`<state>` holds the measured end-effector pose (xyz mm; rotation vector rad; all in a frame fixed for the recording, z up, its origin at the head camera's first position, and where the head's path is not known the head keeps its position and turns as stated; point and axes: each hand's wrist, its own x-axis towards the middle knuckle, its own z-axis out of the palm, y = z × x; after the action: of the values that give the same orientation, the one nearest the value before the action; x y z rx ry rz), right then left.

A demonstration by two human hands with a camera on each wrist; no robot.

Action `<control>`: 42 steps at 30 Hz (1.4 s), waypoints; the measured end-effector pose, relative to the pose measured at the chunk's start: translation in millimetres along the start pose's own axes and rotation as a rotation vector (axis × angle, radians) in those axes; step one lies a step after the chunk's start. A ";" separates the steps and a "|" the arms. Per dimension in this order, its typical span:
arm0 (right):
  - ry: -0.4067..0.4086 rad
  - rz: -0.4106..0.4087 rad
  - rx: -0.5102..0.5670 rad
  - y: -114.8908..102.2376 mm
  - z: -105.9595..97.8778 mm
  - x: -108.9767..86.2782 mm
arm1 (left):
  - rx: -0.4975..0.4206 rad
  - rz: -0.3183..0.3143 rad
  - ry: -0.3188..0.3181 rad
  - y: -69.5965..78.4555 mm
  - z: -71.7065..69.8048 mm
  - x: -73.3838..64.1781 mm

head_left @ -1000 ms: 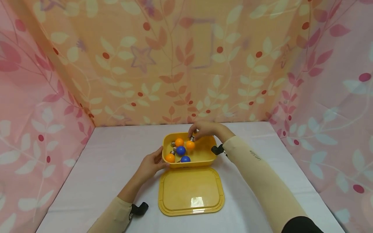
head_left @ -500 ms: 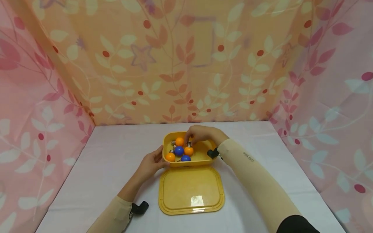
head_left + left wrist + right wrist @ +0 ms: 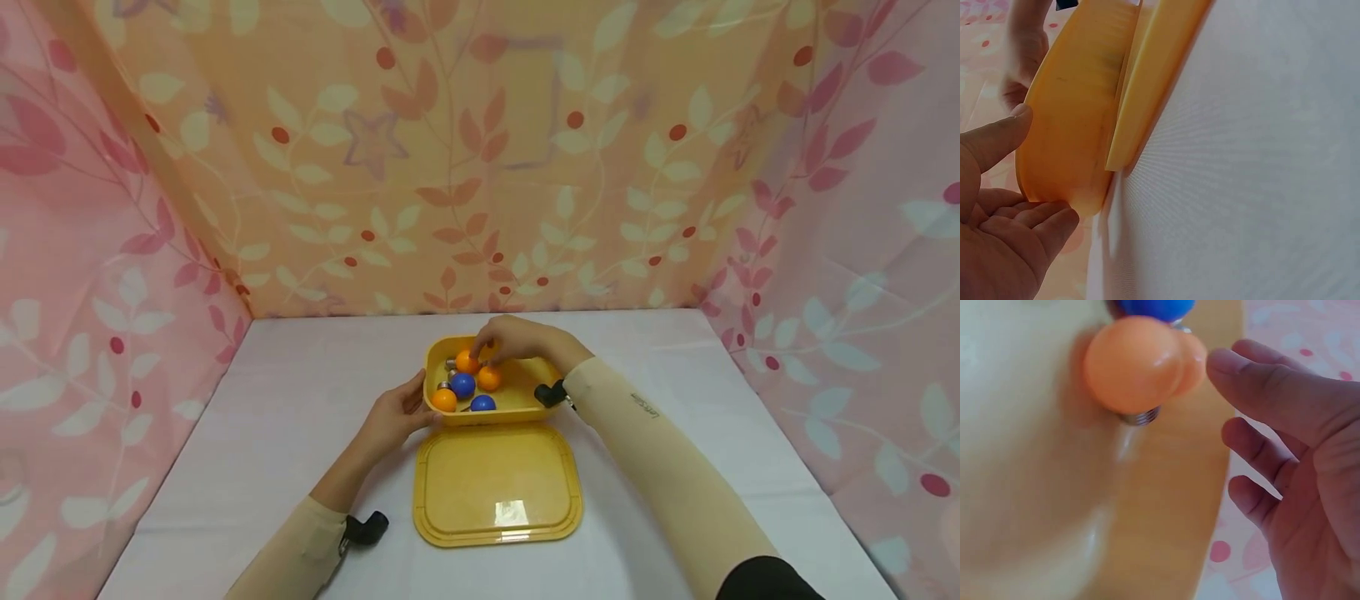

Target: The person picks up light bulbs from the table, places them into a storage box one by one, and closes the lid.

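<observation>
A yellow plastic box [image 3: 525,414] on the table holds several small round light bulbs. Among them are an orange bulb [image 3: 489,378], a blue bulb [image 3: 462,385] and another orange bulb [image 3: 444,401]; metal screw bases show on some. My left hand [image 3: 393,419] grips the box at its left end, with thumb and fingers against the outer wall [image 3: 1063,125]. Above the box's back part, my right hand [image 3: 517,337] hovers near the bulbs. The right wrist view shows its fingers [image 3: 1266,384] loosely bent and apart from an orange bulb [image 3: 1132,365].
A yellow lid [image 3: 495,483] lies flat on the white tablecloth [image 3: 300,375], just in front of the box. Patterned fabric [image 3: 480,167] hangs behind the table and at both sides.
My right hand has lowered an orange bulb into the box beside the others and let it go. The fingers have lifted slightly off it. The left hand stays at the box.
</observation>
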<state>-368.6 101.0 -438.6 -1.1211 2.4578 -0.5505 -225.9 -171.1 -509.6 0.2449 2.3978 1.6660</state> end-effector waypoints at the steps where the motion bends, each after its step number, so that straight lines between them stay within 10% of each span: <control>1: 0.025 -0.007 0.003 0.2 -1.5 -2.3 | -0.001 0.004 -0.001 0.0 0.4 0.4; 20: 0.389 0.026 0.066 -0.2 -21.6 -70.5 | 0.017 0.010 0.009 2.6 -0.1 0.0; 42: 0.738 0.151 0.150 28.2 0.1 -124.1 | 0.015 -0.013 0.019 -3.1 1.9 -1.2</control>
<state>-310.6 214.1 -430.6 -0.7397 2.9946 -1.2553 -224.2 -170.8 -513.0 0.2164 2.4209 1.6532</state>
